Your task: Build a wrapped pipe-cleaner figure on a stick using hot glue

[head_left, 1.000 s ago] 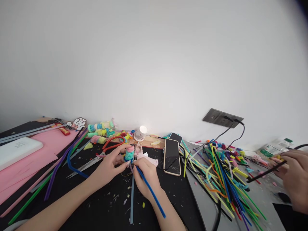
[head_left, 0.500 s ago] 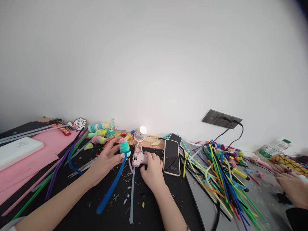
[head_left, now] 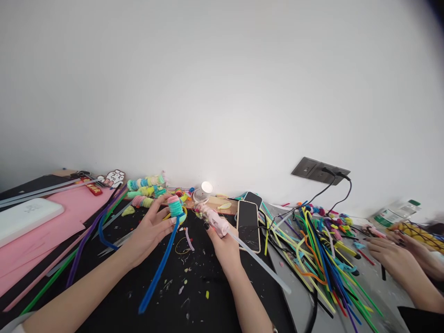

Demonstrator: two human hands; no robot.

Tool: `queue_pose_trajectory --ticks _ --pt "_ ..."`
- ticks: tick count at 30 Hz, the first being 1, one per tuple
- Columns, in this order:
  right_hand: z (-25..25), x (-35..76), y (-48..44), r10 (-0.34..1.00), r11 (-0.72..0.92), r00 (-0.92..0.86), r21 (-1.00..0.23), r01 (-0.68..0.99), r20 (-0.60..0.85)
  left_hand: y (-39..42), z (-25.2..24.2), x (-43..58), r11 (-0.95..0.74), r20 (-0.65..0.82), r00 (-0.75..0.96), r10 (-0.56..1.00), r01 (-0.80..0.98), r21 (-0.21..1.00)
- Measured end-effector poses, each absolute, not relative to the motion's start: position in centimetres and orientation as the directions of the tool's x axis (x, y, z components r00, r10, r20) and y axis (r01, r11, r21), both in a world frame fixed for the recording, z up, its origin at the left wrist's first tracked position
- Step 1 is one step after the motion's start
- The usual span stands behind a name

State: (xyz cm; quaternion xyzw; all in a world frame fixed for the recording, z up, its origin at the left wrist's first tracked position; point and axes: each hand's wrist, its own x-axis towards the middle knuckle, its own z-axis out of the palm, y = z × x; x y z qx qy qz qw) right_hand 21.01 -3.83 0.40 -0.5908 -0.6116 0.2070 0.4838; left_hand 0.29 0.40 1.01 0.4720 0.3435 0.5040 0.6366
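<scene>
A pale wall backs the black tabletop I watch remotely. My left fingers hold a pink-and-turquoise fuzzy coil, a blue pipe cleaner trailing from it below them. My right fingers grip a pink glue gun, its translucent glue stick jutting rightward past them; a phone lies just to their right.

Diffuse light brightened the wall mid-frame, greying toward the edges; a dark, blurred patch cut the upper-right corner, and the bottle seemed slightly soft.
</scene>
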Motion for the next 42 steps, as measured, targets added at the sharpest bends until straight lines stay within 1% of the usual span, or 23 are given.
queue_pose_trajectory --ticks 3,6,14,20,28,36,42 --pt "0.09 20.91 -3.81 0.934 0.288 0.097 -0.886 0.363 0.343 0.61 0.94 0.29 0.041 0.039 0.225 0.974 -0.340 0.939" --pt "-0.10 20.73 -3.81 0.945 0.299 0.044 -0.909 0.289 0.325 0.65 0.97 0.35 0.039 0.044 0.209 0.977 -0.378 0.925" --pt "0.09 20.48 -3.87 0.950 0.295 0.006 -0.904 0.311 0.312 0.36 1.17 0.49 0.072 0.032 0.216 0.976 -0.456 0.887" --pt "0.35 20.50 -3.91 0.950 0.296 -0.017 -0.888 0.353 0.311 0.40 1.24 0.66 0.057 0.043 0.214 0.976 -0.443 0.895" --pt "0.54 20.42 -3.97 0.945 0.319 -0.029 -0.893 0.319 0.327 0.30 1.14 0.47 -0.001 0.088 0.212 0.973 -0.377 0.926" --pt "0.39 20.32 -4.09 0.944 0.322 -0.018 -0.911 0.258 0.328 0.34 0.97 0.40 -0.013 0.094 0.223 0.970 -0.342 0.940" --pt "0.72 20.30 -4.06 0.945 0.323 -0.033 -0.917 0.234 0.324 0.36 1.05 0.40 0.003 0.083 0.219 0.972 -0.369 0.930"
